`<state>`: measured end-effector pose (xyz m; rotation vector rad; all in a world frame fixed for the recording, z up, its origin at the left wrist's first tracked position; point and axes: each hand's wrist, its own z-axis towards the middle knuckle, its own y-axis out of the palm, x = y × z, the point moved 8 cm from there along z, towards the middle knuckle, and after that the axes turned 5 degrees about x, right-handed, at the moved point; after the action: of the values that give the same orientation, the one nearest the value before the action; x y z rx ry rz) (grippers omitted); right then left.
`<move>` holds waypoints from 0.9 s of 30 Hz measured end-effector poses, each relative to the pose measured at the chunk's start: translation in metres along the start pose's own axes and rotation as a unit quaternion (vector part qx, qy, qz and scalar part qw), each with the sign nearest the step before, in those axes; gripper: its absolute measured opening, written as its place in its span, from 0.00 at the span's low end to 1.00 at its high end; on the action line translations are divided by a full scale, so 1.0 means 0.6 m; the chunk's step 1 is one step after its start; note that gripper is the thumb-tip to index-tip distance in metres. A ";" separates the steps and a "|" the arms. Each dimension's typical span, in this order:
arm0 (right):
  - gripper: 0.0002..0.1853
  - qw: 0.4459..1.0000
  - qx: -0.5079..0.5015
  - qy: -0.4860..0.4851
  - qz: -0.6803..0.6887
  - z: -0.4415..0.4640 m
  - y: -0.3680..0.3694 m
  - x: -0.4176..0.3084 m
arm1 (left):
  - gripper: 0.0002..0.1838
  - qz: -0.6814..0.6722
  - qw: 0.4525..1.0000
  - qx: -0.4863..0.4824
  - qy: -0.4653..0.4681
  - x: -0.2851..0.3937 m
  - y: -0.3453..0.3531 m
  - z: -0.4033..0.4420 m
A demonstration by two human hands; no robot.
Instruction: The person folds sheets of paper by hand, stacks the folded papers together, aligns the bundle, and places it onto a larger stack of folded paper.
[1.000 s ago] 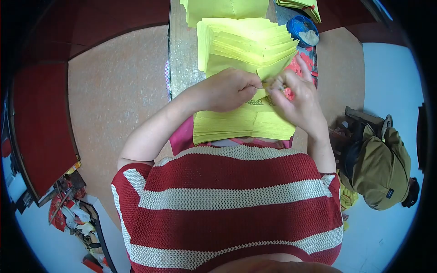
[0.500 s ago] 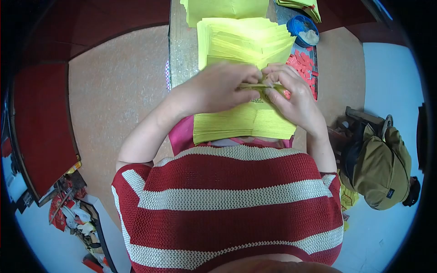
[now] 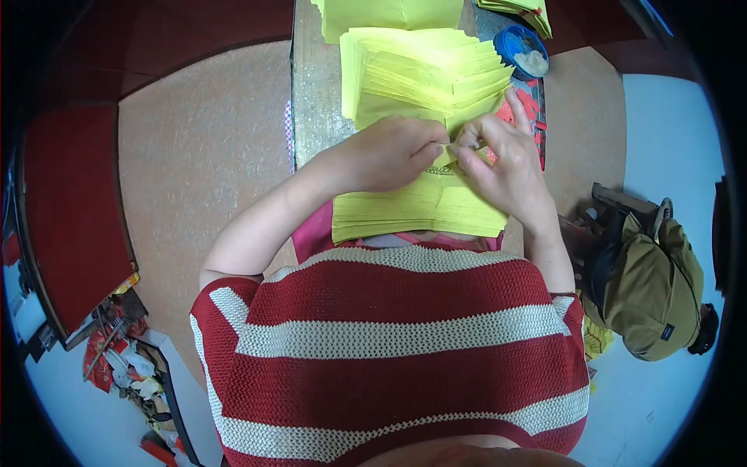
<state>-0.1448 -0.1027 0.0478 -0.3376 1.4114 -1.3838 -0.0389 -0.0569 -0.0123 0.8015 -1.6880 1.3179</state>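
Note:
My left hand (image 3: pixel 393 156) is closed, thumb and fingers pinching the edge of a folded yellow paper (image 3: pixel 444 159). From the other side my right hand (image 3: pixel 504 159) pinches the same paper between thumb and index finger, its little finger stretched out. The fingertips of both hands almost meet. Beneath them lies a thick stack of yellow paper (image 3: pixel 389 214), close to my body, with dark printing partly visible near the fold. Beyond the hands is a second, fanned-out stack of yellow sheets (image 3: pixel 424 66). My fingers hide part of the held paper.
Small red paper pieces (image 3: pixel 527 103) lie at the table's right edge. Behind them stands a blue bowl (image 3: pixel 520 47) with a white lump inside. More yellow paper (image 3: pixel 389 15) is at the far end. An olive backpack (image 3: pixel 654 292) rests at the right.
My left fingers have closed from a wider grip into a tight pinch. My right little finger has stretched outward, and the folded paper between the hands looks flatter.

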 end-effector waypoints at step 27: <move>0.07 0.997 -0.074 0.022 0.001 -0.028 0.000 -0.009 | 0.15 -0.008 0.999 -0.046 -0.008 -0.012 0.002 0.003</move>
<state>-0.1564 -0.0893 0.0462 -0.4036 1.5539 -1.2948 -0.0369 -0.0584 -0.0194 0.7726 -1.7380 1.2157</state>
